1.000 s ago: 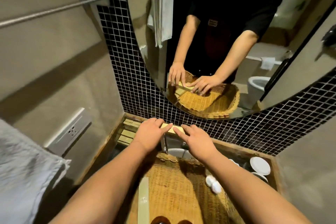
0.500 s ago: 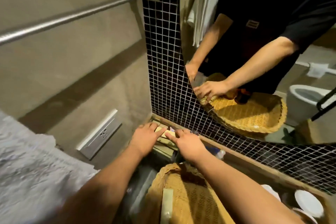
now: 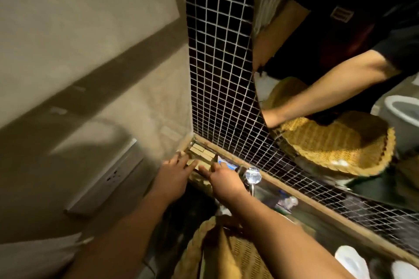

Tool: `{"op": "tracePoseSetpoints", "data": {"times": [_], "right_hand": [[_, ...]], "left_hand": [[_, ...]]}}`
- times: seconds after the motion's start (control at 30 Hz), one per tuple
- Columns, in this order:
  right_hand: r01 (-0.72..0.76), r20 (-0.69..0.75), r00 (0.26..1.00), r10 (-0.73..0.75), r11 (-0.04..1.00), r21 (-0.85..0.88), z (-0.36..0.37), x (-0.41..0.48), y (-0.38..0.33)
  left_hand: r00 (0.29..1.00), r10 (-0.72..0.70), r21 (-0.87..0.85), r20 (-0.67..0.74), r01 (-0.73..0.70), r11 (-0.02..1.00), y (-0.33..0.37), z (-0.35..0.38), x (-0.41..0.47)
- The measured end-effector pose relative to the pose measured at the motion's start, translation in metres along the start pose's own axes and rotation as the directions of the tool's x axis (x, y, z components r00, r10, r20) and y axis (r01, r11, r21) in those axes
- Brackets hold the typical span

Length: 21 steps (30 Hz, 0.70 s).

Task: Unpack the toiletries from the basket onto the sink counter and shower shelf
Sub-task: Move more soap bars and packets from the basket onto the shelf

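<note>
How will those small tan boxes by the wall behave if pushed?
The tan boxes look flat-sided, so they should slide, not roll. Likely light cardboard, easily crushed. Both the left hand and right hand rest on them, fingers spread.

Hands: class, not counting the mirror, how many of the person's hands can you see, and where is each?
2. The left hand and the right hand both rest on the tan packets in the counter's back corner.

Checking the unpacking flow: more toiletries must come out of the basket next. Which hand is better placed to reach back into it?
Probably the right hand. Its forearm already passes over the wicker basket, so it only needs to draw back. The left hand sits farther left, beside the tan packets in the counter corner.
</note>
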State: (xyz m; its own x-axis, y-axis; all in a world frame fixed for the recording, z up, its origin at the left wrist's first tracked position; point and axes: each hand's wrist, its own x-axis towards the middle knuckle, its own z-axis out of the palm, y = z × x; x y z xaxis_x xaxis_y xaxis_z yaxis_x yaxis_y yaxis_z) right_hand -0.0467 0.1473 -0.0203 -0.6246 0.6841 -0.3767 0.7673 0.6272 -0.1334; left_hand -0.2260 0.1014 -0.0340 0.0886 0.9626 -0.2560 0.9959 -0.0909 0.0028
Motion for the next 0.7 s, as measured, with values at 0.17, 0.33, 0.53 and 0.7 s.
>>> {"op": "tracePoseSetpoints", "data": {"times": [0.17, 0.33, 0.53, 0.7], "right_hand": [[-0.014, 0.011, 1.0, 0.013, 0.999, 0.042, 0.018, 0.012, 0.013], [-0.049, 0.043, 0.998, 0.047, 0.996, 0.069, 0.035, 0.019, 0.014], [-0.075, 0.033, 0.997, 0.073, 0.995, 0.072, 0.043, 0.024, 0.008], [-0.076, 0.011, 0.997, 0.075, 0.996, 0.042, 0.05, 0.023, 0.007]], "left_hand": [[0.998, 0.016, -0.01, 0.06, -0.016, 1.0, 0.003, 0.016, 0.01], [0.994, -0.013, -0.009, 0.108, 0.014, 1.0, 0.01, 0.034, 0.02], [0.991, -0.037, 0.01, 0.125, 0.036, 0.999, 0.009, 0.05, 0.027], [0.994, -0.027, -0.005, 0.11, 0.027, 1.0, 0.009, 0.053, 0.027]]}}
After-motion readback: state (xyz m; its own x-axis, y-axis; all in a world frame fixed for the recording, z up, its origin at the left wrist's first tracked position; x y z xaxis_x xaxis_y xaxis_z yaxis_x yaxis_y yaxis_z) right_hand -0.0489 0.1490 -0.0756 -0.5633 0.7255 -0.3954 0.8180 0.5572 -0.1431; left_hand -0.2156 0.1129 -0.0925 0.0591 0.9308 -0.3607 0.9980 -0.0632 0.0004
